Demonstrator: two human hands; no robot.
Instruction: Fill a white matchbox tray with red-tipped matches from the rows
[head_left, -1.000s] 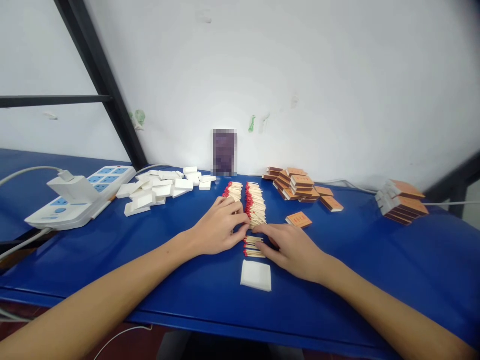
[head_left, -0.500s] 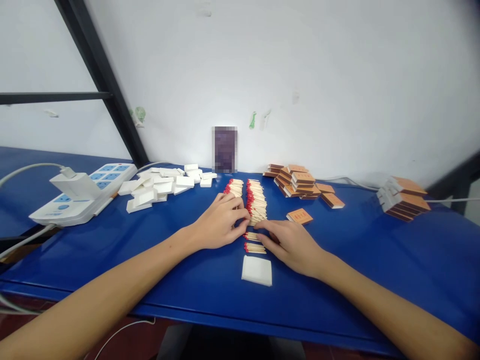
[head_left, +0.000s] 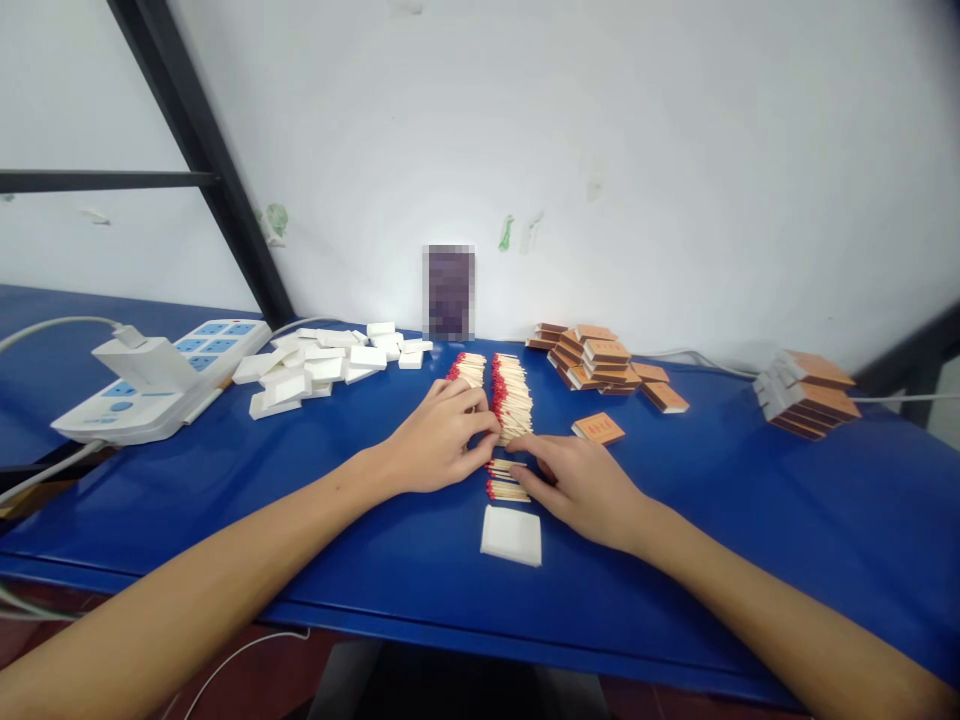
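A long column of red-headed matches (head_left: 513,395) lies in the middle of the blue table, with a second pile of matches (head_left: 471,368) to its left. At the near end of the long column, my left hand (head_left: 446,440) has its fingers curled, thumb and fingertips pinched at the match heads. My right hand (head_left: 581,485) comes in from the other side, index finger and thumb bent against the plain ends of the matches. Closer to me lies a small separate row of matches (head_left: 510,490). Below that sits a white matchbox tray (head_left: 511,535).
White matchbox trays (head_left: 322,365) are heaped at the back left, beside a power strip (head_left: 157,390) with a plugged-in adapter. Orange matchbox sleeves (head_left: 600,355) are piled at the back right; one sleeve (head_left: 598,428) lies nearer my right hand. More boxes (head_left: 810,390) are stacked far right.
The view has tilted slightly, so everything sits a little higher or lower in the picture. Both hands keep nearly the same place at the matches, with only slight finger movement.
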